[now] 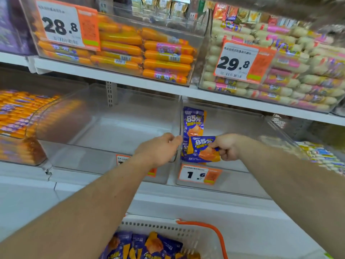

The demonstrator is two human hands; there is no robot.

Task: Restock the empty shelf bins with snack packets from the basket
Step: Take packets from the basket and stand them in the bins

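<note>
My right hand [226,146] pinches a purple and orange snack packet [204,149] at the front left corner of a clear shelf bin [233,176] with a 1.6 price tag. Another packet of the same kind [193,124] stands upright against that bin's left wall. My left hand [161,148] reaches to the edge between this bin and the clear bin on its left [104,154]; its fingers are curled at that edge, and whether they grip it I cannot tell. A white basket [168,228] with an orange handle holds several purple packets [149,247] at the bottom.
The shelf above carries a bin of orange sausages [149,53] priced 28.8 and a bin of white and pink sausages [289,75] priced 29.8. A full bin of orange packets [16,116] stands at the left. More packaged goods [321,156] lie at the far right.
</note>
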